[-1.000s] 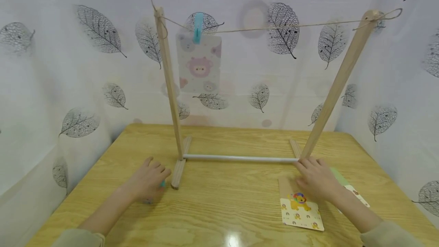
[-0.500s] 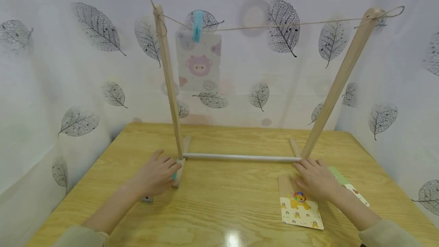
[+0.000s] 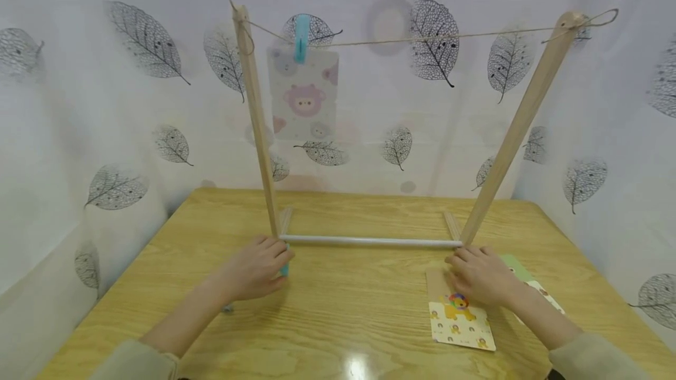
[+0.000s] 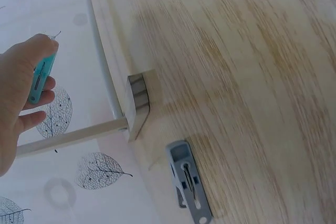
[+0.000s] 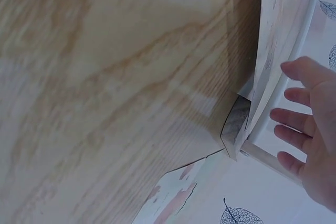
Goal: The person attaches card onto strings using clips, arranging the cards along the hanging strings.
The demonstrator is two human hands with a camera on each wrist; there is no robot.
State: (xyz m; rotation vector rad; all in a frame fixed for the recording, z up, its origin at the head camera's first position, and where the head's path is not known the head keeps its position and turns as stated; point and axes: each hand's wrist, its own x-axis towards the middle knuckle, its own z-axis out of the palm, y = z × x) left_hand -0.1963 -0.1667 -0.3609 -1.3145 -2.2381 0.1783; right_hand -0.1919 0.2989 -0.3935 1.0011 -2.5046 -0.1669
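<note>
My left hand [image 3: 259, 268] pinches a teal clothespin [image 4: 42, 77] between thumb and fingers, near the left foot of a wooden frame. A grey clothespin [image 4: 190, 184] lies on the table below that hand, mostly hidden by the wrist in the head view. My right hand [image 3: 483, 274] hovers over the upper right part of a lion card [image 3: 459, 321]. Its fingers are spread and loosely bent in the right wrist view, with nothing gripped. Beyond it lies a green-topped card [image 3: 520, 268], partly covered by the hand and forearm.
The frame has two slanting wooden posts [image 3: 259, 128] joined low down by a white rod [image 3: 369, 241]. A string [image 3: 401, 41] runs between the post tops. From it hangs a pink animal card [image 3: 304, 95], held by a blue clothespin [image 3: 301, 38]. A leaf-print curtain [image 3: 401, 110] surrounds the table [image 3: 338, 321].
My left hand has moved right and slightly forward with the teal clothespin, now covering the frame's left foot. My right hand has shifted only slightly over the lion card.
</note>
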